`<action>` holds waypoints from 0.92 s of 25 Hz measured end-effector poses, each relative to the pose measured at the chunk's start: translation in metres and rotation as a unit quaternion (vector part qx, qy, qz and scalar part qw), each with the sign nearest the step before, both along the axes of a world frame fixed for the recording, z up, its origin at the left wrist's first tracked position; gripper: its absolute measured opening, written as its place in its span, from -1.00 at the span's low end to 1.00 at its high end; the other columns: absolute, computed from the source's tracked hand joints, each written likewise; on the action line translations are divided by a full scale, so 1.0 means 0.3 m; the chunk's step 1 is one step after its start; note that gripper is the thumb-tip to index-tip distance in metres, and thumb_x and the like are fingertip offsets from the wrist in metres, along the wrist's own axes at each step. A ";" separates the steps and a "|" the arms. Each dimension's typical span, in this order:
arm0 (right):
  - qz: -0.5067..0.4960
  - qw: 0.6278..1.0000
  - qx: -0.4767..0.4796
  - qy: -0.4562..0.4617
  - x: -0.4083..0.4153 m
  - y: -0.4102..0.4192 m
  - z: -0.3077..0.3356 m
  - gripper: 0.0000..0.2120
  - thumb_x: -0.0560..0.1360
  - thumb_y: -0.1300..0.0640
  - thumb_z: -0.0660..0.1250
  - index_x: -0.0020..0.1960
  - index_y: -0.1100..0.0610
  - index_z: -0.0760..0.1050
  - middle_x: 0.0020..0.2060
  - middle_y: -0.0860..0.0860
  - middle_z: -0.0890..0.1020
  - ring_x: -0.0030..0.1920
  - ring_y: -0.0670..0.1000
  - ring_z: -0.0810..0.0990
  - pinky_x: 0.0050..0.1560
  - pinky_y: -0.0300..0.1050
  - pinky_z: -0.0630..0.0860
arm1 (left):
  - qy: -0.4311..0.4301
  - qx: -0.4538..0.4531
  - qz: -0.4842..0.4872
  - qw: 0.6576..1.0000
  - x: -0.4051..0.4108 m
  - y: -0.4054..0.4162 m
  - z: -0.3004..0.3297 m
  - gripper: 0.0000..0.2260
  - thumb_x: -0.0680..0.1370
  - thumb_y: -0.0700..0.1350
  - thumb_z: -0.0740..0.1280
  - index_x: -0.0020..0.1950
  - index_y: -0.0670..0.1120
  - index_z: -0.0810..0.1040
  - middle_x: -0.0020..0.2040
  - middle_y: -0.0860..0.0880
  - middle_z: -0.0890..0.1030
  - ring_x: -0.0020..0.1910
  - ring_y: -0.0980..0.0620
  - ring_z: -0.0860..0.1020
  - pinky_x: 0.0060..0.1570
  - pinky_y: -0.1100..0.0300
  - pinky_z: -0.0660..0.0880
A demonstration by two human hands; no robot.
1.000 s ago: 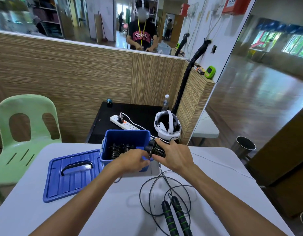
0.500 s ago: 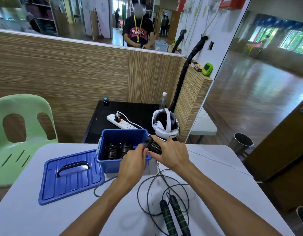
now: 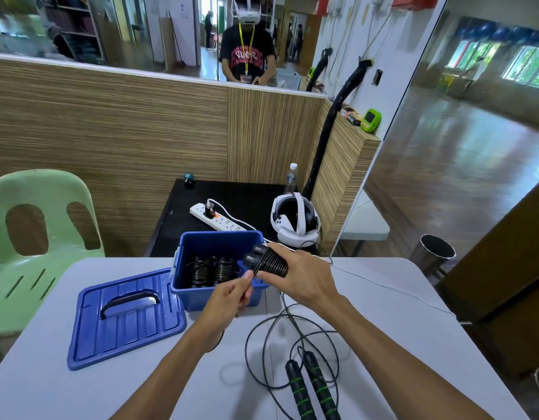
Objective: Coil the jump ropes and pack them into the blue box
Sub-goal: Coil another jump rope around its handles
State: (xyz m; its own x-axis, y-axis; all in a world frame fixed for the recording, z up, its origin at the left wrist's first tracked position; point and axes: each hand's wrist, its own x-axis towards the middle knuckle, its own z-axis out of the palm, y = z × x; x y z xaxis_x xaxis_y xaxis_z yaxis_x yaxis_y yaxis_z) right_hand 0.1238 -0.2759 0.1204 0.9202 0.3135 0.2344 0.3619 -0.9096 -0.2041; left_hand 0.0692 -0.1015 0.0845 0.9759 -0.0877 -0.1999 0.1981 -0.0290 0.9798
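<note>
Coiled rope held over the box rim.
The right hand (image 3: 301,277) grips a wound rope (image 3: 266,262) at the blue box's (image 3: 201,247) 3 o'clock edge; the left hand (image 3: 228,301) pinches its cord end. Two coils (image 3: 213,271) lie inside. A loose rope (image 3: 304,386) sprawls on the table (image 3: 383,328) at 6 o'clock; the lid (image 3: 125,316) lies at 9.

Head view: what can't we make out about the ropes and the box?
- Coiled rope: its far end is hidden inside the right hand.
- Left hand: whether it pinches the cord's loose end is too small to tell.
- Blue box: the front wall hides its floor, so the count of packed ropes is unsure.
- Loose rope: handles cut off by the bottom edge.
</note>
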 end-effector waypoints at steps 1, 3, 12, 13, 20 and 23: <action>0.009 1.000 0.015 0.007 -0.001 -0.001 0.006 -0.32 0.39 -0.50 0.15 0.43 -0.25 0.28 -0.03 -0.08 0.65 -0.01 0.01 0.62 -0.10 -0.07 0.53 | -0.001 -0.006 0.001 1.000 0.002 0.005 -0.011 -0.58 0.58 0.21 0.18 -0.31 -0.08 0.37 -0.44 0.05 0.28 -0.43 0.11 0.23 -0.35 0.25 0.22; 0.029 0.998 0.047 0.027 -0.007 0.003 0.028 -0.33 0.38 -0.50 0.20 0.40 -0.23 0.33 -0.01 -0.12 0.65 0.02 -0.04 0.61 -0.05 -0.07 0.54 | -0.013 -0.008 0.004 1.000 0.005 0.014 -0.026 -0.56 0.54 0.27 0.16 -0.32 -0.06 0.35 -0.41 0.01 0.30 -0.39 0.09 0.25 -0.29 0.19 0.23; 0.084 0.983 0.135 0.090 -0.049 0.001 0.100 -0.34 0.34 -0.50 0.28 0.37 -0.27 0.38 0.00 -0.21 0.63 0.00 -0.17 0.57 0.05 -0.10 0.55 | 0.044 0.073 0.083 0.993 0.021 0.026 -0.118 -0.57 0.63 0.03 0.18 -0.42 -0.08 0.36 -0.49 0.00 0.34 -0.44 0.08 0.26 -0.33 0.16 0.22; 0.096 0.981 0.131 0.104 -0.059 0.009 0.092 -0.33 0.33 -0.50 0.29 0.37 -0.28 0.38 0.01 -0.22 0.63 0.00 -0.17 0.57 0.07 -0.09 0.54 | 0.021 0.087 0.078 0.993 0.035 0.041 -0.112 -0.63 0.62 -0.06 0.21 -0.40 -0.10 0.38 -0.47 -0.01 0.36 -0.43 0.08 0.27 -0.33 0.14 0.23; 0.235 0.955 0.058 0.169 -0.111 0.027 0.115 -0.41 0.41 -0.39 0.33 0.41 -0.36 0.29 -0.06 -0.22 0.60 -0.11 -0.15 0.54 0.00 -0.16 0.50 | -0.076 0.147 -0.168 0.972 0.166 0.130 0.036 -0.58 0.60 -0.01 0.29 -0.27 -0.33 0.57 -0.33 -0.23 0.63 -0.36 -0.08 0.60 -0.29 0.02 0.53; 0.269 0.954 -0.032 0.131 -0.137 0.041 0.099 -0.40 0.44 -0.41 0.27 0.42 -0.27 0.29 0.08 -0.14 0.62 0.01 -0.06 0.56 0.00 -0.03 0.50 | -0.165 0.410 -0.294 0.848 0.220 0.152 0.096 -0.41 0.53 0.29 0.21 -0.33 -0.22 0.58 -0.38 -0.18 0.59 -0.39 -0.13 0.51 -0.33 0.06 0.44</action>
State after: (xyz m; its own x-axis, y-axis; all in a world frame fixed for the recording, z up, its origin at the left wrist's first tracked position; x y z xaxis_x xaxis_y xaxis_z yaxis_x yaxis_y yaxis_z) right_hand 0.0826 -0.2635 0.1501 0.6464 0.7628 -0.0171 0.7239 -0.6202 -0.3022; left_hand 0.1353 -0.0559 0.1133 0.8261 -0.5424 -0.1528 -0.3683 -0.7249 0.5822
